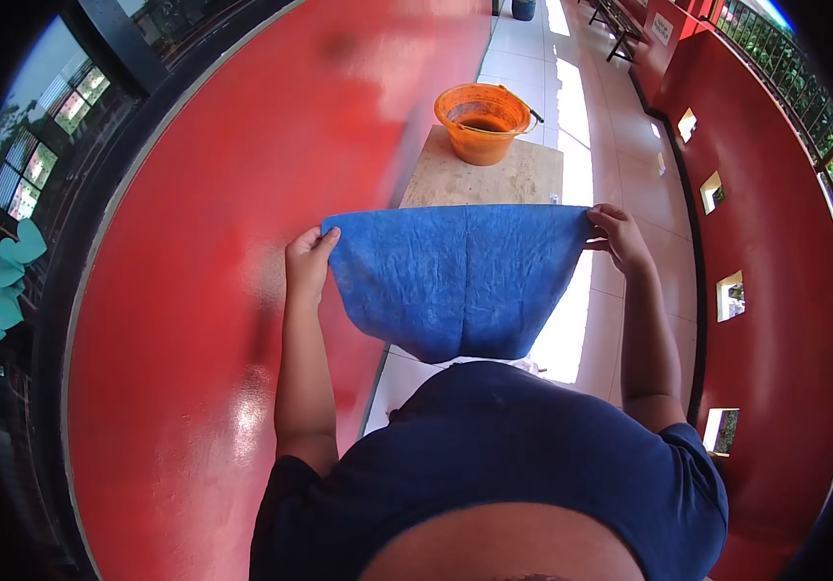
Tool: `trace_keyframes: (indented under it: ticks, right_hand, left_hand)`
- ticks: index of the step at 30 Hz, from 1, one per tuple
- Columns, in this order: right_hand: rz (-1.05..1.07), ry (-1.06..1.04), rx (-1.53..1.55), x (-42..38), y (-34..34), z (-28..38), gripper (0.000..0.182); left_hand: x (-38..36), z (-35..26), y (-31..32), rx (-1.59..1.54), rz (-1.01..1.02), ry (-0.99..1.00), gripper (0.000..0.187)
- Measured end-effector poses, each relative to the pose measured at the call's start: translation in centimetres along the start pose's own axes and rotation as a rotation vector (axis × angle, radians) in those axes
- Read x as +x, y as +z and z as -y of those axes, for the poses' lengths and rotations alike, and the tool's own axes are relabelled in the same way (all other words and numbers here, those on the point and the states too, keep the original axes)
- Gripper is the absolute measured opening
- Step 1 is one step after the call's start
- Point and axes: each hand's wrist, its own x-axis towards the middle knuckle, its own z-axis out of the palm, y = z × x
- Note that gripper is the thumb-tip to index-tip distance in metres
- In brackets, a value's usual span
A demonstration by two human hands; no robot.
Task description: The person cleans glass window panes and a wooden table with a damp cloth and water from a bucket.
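A blue cloth [460,276] hangs spread out in front of my chest, stretched flat between both hands. My left hand [308,259] pinches its upper left corner. My right hand [618,235] pinches its upper right corner. The cloth's lower edge droops down toward my dark blue shirt. It hides the near part of the small wooden table [494,176] behind it.
An orange bucket [484,121] stands on the far end of the wooden table. A glossy red wall [242,194] runs along my left, another red wall with small openings [774,242] on my right. A white tiled floor [610,126] stretches ahead, with a bench far off.
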Motion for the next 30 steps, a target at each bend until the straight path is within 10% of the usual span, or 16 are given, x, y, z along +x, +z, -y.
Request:
trace_keyframes:
  ticks: [9,15,20,26,30]
  right_hand:
    - [0.222,-0.018,0.265,-3.7,16.7,0.1,0.020]
    - [0.383,-0.088,0.309,-6.5,18.4,-2.0,0.038]
    - [0.220,-0.244,-0.158,-6.3,18.5,-4.5,0.029]
    - [0.335,0.255,0.050,-6.2,15.8,-9.3,0.120]
    - [0.562,0.101,0.316,-7.2,14.6,-12.6,0.098]
  left_hand:
    - [-5.1,-1.3,15.1,0.371,0.255,0.232,0.030]
    - [-7.2,-0.4,12.8,0.616,0.184,0.607,0.040]
    - [-5.5,2.2,11.1,0.124,0.331,0.139,0.027]
    - [-5.5,0.6,11.8,-0.135,0.535,0.067,0.020]
    - [-5.6,-1.9,13.3,-0.294,0.625,0.002,0.026]
